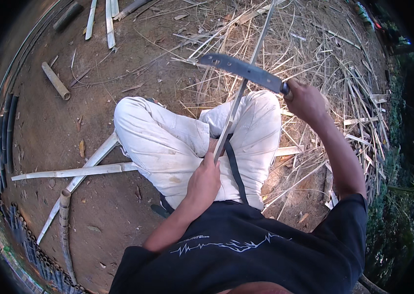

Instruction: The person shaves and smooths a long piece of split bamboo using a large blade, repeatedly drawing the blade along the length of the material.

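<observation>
My left hand (204, 182) is closed round the near end of a long, thin bamboo strip (236, 105), low over my lap. The strip slants up and away between my knees, past the top of the view. In my right hand (307, 102) is the handle of a machete (241, 67) with a broad, dark, slightly curved blade. Its blade points left and lies across the strip beyond my knees; whether it touches or hovers just above, I cannot tell. A dark strap (236, 171) hangs over my right thigh.
Thin bamboo shavings (310, 54) litter the ground ahead and right. Split bamboo pieces (77, 171) cross beside my left knee. A short bamboo tube (55, 81) lies farther left, a longer bamboo pole (65, 230) near lower left. Dark bamboo poles (8, 132) line the left edge.
</observation>
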Action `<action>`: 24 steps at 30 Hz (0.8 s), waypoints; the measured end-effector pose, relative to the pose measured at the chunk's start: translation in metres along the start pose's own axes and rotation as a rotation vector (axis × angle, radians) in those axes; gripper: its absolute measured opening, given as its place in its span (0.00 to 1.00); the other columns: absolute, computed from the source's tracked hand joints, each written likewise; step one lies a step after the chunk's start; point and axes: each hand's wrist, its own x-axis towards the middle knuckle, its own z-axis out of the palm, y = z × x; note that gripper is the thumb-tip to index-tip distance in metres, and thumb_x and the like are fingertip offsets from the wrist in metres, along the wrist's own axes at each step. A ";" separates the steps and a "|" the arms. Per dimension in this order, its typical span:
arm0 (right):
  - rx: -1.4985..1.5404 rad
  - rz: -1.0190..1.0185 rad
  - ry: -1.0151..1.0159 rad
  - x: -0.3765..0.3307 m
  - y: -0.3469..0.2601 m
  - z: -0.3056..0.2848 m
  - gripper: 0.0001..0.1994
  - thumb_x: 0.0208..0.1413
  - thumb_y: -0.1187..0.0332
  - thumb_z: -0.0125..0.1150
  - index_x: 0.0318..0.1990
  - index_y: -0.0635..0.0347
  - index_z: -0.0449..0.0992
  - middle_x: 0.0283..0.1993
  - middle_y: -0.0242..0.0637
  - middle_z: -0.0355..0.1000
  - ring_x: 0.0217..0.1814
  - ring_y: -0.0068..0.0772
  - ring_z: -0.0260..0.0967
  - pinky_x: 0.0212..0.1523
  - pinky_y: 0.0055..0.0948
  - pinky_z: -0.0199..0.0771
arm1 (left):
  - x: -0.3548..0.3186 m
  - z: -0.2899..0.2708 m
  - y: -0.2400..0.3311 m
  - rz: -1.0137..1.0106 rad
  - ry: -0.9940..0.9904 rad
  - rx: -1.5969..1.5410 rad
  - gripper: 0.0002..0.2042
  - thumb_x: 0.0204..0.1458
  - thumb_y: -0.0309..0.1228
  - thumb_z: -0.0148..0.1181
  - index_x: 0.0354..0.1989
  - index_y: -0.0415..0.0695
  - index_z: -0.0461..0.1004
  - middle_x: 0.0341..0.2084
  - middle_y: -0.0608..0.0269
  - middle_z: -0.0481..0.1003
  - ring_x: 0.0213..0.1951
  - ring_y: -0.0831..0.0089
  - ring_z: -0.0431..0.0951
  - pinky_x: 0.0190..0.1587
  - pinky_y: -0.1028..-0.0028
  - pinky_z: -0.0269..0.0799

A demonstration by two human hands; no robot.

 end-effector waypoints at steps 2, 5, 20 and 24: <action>0.054 -0.115 -0.183 -0.023 -0.032 -0.007 0.07 0.56 0.64 0.58 0.37 0.55 0.73 0.26 0.39 0.75 0.25 0.46 0.76 0.27 0.43 0.77 | 0.003 -0.005 -0.003 -0.022 -0.003 -0.009 0.09 0.63 0.28 0.51 0.42 0.34 0.62 0.33 0.33 0.75 0.35 0.36 0.77 0.35 0.46 0.71; 0.116 -0.396 -0.034 -0.036 -0.048 0.003 0.05 0.52 0.66 0.59 0.35 0.54 0.72 0.27 0.37 0.75 0.27 0.40 0.78 0.31 0.40 0.76 | -0.001 -0.005 -0.009 -0.062 -0.005 -0.045 0.09 0.63 0.28 0.52 0.42 0.34 0.61 0.31 0.33 0.74 0.35 0.35 0.76 0.35 0.45 0.70; 0.079 0.036 -0.034 0.061 0.041 0.037 0.04 0.57 0.69 0.55 0.37 0.57 0.72 0.27 0.42 0.77 0.28 0.44 0.78 0.33 0.45 0.80 | 0.004 -0.001 -0.016 -0.167 -0.046 -0.066 0.10 0.63 0.31 0.53 0.41 0.36 0.63 0.24 0.34 0.73 0.31 0.34 0.76 0.32 0.49 0.67; -0.007 0.165 -0.112 0.106 0.084 0.034 0.07 0.58 0.65 0.57 0.39 0.57 0.73 0.26 0.43 0.76 0.28 0.43 0.78 0.33 0.44 0.80 | 0.008 -0.008 -0.016 -0.186 -0.043 -0.078 0.11 0.62 0.32 0.54 0.40 0.36 0.64 0.23 0.36 0.73 0.31 0.35 0.76 0.31 0.51 0.68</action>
